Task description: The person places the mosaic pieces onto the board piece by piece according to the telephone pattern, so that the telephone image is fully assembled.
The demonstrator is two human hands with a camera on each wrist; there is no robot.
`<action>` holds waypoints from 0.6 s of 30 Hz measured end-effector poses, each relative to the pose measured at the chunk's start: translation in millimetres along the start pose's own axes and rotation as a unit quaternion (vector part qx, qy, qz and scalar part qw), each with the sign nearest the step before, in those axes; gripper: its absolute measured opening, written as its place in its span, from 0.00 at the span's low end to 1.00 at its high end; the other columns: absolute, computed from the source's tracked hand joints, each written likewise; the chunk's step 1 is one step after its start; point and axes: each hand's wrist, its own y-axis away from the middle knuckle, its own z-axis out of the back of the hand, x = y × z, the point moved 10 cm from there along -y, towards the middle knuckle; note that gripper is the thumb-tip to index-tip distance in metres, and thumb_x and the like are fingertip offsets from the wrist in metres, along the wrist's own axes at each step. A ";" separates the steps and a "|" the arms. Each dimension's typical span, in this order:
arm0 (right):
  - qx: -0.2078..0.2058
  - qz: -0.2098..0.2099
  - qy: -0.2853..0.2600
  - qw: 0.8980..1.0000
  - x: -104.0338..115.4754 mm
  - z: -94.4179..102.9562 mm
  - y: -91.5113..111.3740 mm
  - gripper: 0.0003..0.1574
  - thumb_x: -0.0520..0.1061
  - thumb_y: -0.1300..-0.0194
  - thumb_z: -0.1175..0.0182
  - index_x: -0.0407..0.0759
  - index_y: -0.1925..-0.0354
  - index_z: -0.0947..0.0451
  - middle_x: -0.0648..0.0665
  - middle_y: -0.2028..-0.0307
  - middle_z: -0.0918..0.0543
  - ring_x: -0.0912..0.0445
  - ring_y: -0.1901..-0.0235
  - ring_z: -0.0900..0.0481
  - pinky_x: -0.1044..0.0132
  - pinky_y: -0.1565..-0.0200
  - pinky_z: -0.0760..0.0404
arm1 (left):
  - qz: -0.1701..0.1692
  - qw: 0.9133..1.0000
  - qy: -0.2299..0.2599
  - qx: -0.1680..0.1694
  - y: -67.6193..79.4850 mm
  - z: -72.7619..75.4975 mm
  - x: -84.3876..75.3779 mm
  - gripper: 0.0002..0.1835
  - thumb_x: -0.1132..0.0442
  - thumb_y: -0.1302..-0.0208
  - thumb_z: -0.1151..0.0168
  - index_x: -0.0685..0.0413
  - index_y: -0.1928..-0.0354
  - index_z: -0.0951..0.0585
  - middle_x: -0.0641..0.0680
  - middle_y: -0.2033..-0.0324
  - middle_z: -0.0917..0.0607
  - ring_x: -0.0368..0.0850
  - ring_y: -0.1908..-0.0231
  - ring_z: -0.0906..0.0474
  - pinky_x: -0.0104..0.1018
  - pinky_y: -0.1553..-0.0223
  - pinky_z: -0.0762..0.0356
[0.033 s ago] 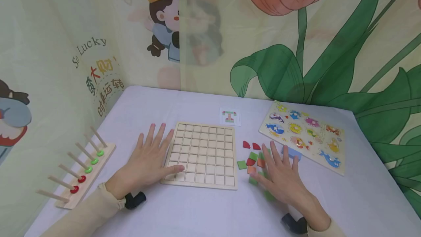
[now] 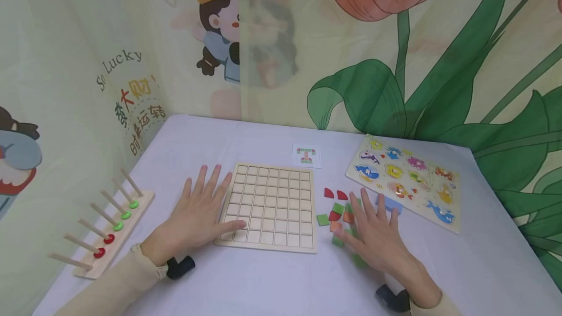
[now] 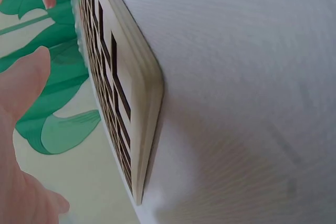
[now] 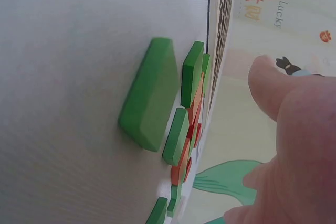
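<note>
My left hand hovers with fingers spread at the left edge of a wooden grid board, its thumb over the lower left squares. Nothing is in it; the left wrist view shows the thumb raised above the board's corner. Over a loose group of flat tiles to the right of the board is my right hand, fingers apart and holding nothing. Among the tiles are green squares, orange squares and red quarter-rounds; the hand hides some. A green tile lies nearest the right wrist camera.
A small card with a coloured tile pattern lies behind the board. To the right is an animal peg puzzle, with a blue piece by its front edge. A wooden peg rack with red and green rings stands at the left.
</note>
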 end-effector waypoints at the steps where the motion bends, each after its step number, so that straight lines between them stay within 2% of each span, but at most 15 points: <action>1: 0.000 0.000 0.000 1.000 -0.1 0.2 -0.2 0.64 0.79 0.35 0.44 0.41 0.19 0.47 0.29 0.19 0.52 0.19 0.24 0.61 0.14 0.36 0.60 | 0.000 1.000 -0.003 0.001 0.0 -0.2 0.2 0.63 0.21 0.40 0.45 0.55 0.17 0.55 0.66 0.18 0.60 0.71 0.19 0.70 0.77 0.27 0.62; 5: -0.005 -0.001 -0.007 1.000 -0.6 2.1 -1.6 0.63 0.79 0.35 0.45 0.43 0.19 0.48 0.30 0.19 0.51 0.20 0.23 0.60 0.15 0.35 0.58 | -0.001 1.000 -0.005 0.002 0.3 -1.0 -0.1 0.63 0.21 0.40 0.44 0.55 0.17 0.54 0.66 0.18 0.59 0.71 0.19 0.69 0.76 0.26 0.62; 10: -0.021 0.007 -0.003 1.000 -0.1 7.5 -5.1 0.55 0.69 0.32 0.39 0.44 0.20 0.43 0.31 0.21 0.43 0.23 0.23 0.53 0.19 0.32 0.49 | -0.004 1.000 0.004 0.015 2.1 -4.4 -0.8 0.63 0.21 0.41 0.44 0.55 0.17 0.53 0.65 0.18 0.57 0.70 0.19 0.66 0.75 0.26 0.60; 13: -0.036 0.016 -0.003 0.999 -0.9 11.8 -8.4 0.48 0.61 0.31 0.35 0.43 0.23 0.37 0.31 0.24 0.36 0.25 0.24 0.46 0.23 0.32 0.42 | -0.008 0.999 0.019 0.035 4.0 -7.0 -1.8 0.64 0.21 0.42 0.43 0.56 0.18 0.51 0.64 0.18 0.55 0.68 0.19 0.63 0.74 0.26 0.58; 18: -0.051 0.016 -0.036 0.998 -11.6 16.9 -16.5 0.38 0.52 0.30 0.33 0.42 0.28 0.29 0.34 0.30 0.26 0.32 0.30 0.31 0.32 0.37 0.26 | -0.014 0.996 0.035 0.083 6.9 -13.8 -4.8 0.65 0.21 0.43 0.42 0.60 0.19 0.49 0.63 0.18 0.52 0.65 0.18 0.59 0.75 0.26 0.56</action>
